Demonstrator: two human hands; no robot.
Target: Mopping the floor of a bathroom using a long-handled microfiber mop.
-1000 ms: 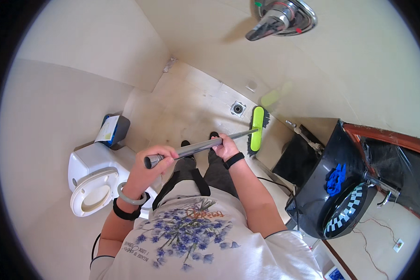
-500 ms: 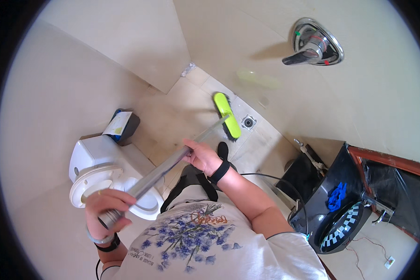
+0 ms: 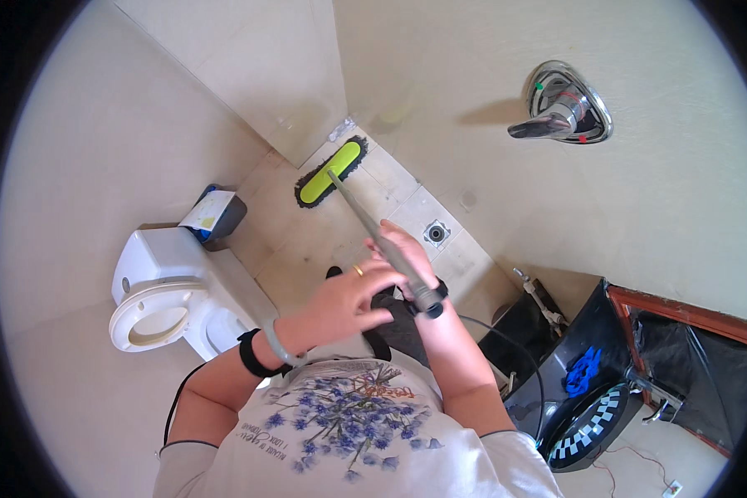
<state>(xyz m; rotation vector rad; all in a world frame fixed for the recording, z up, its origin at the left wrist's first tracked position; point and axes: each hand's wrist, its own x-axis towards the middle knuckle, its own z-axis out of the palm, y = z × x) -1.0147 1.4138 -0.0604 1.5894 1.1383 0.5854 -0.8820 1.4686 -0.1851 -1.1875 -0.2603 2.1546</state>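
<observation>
A broom with a lime green head (image 3: 334, 174) and black bristles stands on the floor tiles near the far corner. Its grey handle (image 3: 358, 211) slants up toward me, and its dark-capped end comes close to my chest. My right hand (image 3: 405, 251) is closed around the handle below its upper end. Beside that upper part is my left hand (image 3: 340, 305), slightly blurred, with fingers stretched and thumb apart. It is not wrapped round the handle; whether its fingertips touch it I cannot tell.
At left stands a white toilet (image 3: 170, 266) with its seat raised, and a dark bin (image 3: 222, 217) beside it. A floor drain (image 3: 436, 233) lies right of the handle. A chrome shower valve (image 3: 568, 108) juts from the wall. A black basin unit (image 3: 589, 332) holds a blue cloth (image 3: 583, 371).
The broom head has swung left toward the far corner, and the handle now slants the other way. My left hand has left the handle's end at lower left and moved right, loosening its grip.
</observation>
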